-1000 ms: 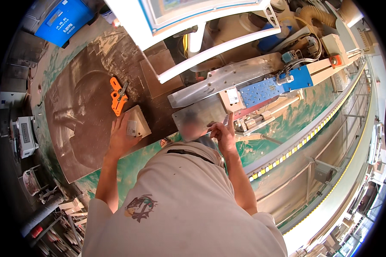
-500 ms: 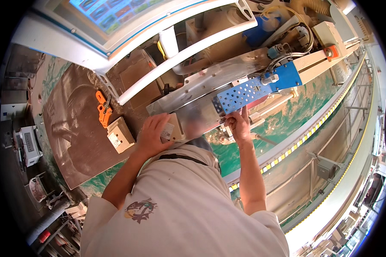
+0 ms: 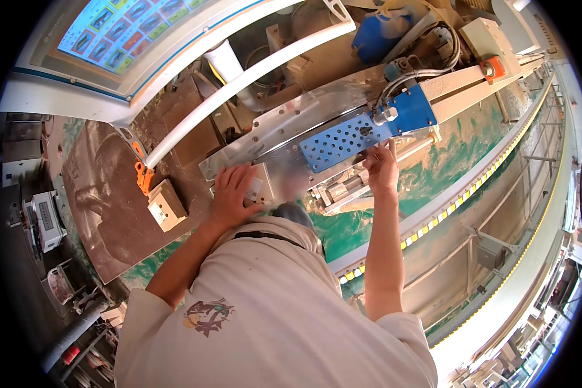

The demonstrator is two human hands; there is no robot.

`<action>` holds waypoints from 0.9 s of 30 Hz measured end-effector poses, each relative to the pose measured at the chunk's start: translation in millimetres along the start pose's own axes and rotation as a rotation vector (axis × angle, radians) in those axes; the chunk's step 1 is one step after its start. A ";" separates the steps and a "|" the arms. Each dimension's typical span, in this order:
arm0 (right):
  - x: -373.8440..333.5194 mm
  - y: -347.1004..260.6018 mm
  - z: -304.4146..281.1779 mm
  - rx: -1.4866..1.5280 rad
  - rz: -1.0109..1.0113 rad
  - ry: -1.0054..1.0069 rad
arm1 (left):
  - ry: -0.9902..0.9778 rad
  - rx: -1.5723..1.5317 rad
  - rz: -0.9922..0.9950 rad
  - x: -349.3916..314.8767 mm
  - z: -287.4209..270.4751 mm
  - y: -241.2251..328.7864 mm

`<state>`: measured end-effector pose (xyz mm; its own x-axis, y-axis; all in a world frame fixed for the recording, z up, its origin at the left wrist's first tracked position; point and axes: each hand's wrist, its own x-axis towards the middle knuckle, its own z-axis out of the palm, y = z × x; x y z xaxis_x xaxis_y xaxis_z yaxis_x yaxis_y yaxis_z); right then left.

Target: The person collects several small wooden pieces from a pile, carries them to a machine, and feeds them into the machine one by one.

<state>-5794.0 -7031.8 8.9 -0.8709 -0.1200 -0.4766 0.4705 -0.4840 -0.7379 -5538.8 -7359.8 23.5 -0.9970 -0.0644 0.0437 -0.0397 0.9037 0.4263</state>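
Note:
My left hand (image 3: pixel 233 197) lies flat with its fingers spread over the left end of a light wooden block (image 3: pixel 262 183) bearing a white label. The block rests on the metal bed (image 3: pixel 239 152) of a machine. My right hand (image 3: pixel 381 169) is up against the near edge of a blue perforated guard plate (image 3: pixel 343 141). Its fingers are curled together and their tips reach the plate's edge; whatever they may hold is hidden. Between the hands, part of the bed is blurred. A metal slide or cylinder (image 3: pixel 341 189) shows below the guard.
A second wooden block (image 3: pixel 167 205) with a label and an orange clamp-like tool (image 3: pixel 143 176) lie on the brown board at left. A white tubular rail (image 3: pixel 239 84) and a lit screen (image 3: pixel 126 32) stand at far left. A conveyor with a yellow-and-white edge (image 3: pixel 433 223) runs along the right.
My right hand has moved right along the guard's near edge, uncovering more of the metal slide. The left hand stays on the block. The whole view has shifted somewhat.

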 end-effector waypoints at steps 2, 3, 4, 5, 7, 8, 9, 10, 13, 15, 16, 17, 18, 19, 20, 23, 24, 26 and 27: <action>-6.8 0.6 -13.8 0.047 -0.081 0.117 | 0.013 0.007 0.017 -0.1 -0.1 -0.7; -14.3 2.0 -21.8 -0.026 -0.109 0.145 | 0.019 0.001 0.027 -0.6 -1.5 -0.5; -21.3 2.4 -29.4 -0.039 -0.112 0.171 | 0.025 -0.005 0.038 -1.5 -3.1 -0.9; -31.0 2.7 -33.6 -0.054 -0.111 0.199 | 0.005 -0.006 0.062 -3.1 -5.6 -1.6; -49.3 12.1 -45.3 -0.092 -0.092 0.180 | -0.034 -0.005 0.115 -3.3 -10.1 -8.1; -57.4 17.8 -47.1 -0.110 -0.081 0.167 | -0.030 0.012 0.119 -3.5 -9.5 -11.9; -68.6 25.5 -41.8 -0.130 -0.055 0.160 | -0.032 0.034 0.117 -4.7 -6.7 -14.6; -80.7 35.9 -35.4 -0.150 -0.029 0.153 | -0.034 0.055 0.116 -5.6 -3.1 -16.8; -115.2 72.7 -11.2 -0.221 0.079 0.057 | 0.093 0.042 0.120 8.5 8.9 -9.5; -136.0 100.3 4.5 -0.249 0.179 -0.050 | 0.132 0.046 0.073 18.8 18.0 0.8; -144.7 114.2 15.2 -0.288 0.208 -0.095 | 0.151 0.045 0.051 20.5 19.5 3.6; -153.9 126.0 25.7 -0.330 0.235 -0.136 | 0.160 0.019 0.048 20.7 20.6 5.1; -161.1 137.9 32.6 -0.366 0.255 -0.185 | 0.170 -0.006 0.046 20.5 19.2 6.1; -167.9 149.4 39.5 -0.373 0.251 -0.206 | 0.181 -0.031 0.043 17.8 16.0 5.0; -174.9 159.8 48.8 -0.378 0.251 -0.230 | 0.205 -0.059 0.065 11.8 10.6 0.4; -189.2 174.6 74.3 -0.372 0.282 -0.300 | 0.264 -0.123 0.068 -19.2 -12.6 -26.6; -194.8 179.5 84.8 -0.377 0.269 -0.301 | 0.271 -0.129 0.038 -34.2 -23.1 -41.1; -201.4 190.0 97.0 -0.391 0.242 -0.331 | 0.340 -0.138 -0.034 -64.9 -51.1 -66.3; -200.8 194.1 98.2 -0.419 0.230 -0.313 | 0.352 -0.088 -0.129 -82.6 -66.6 -77.3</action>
<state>-5541.7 -7186.7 8.4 -0.7100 -0.4632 -0.5304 0.6136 -0.0372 -0.7888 -5448.9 -7452.5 47.2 -0.8994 -0.3307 0.2859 -0.1424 0.8400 0.5235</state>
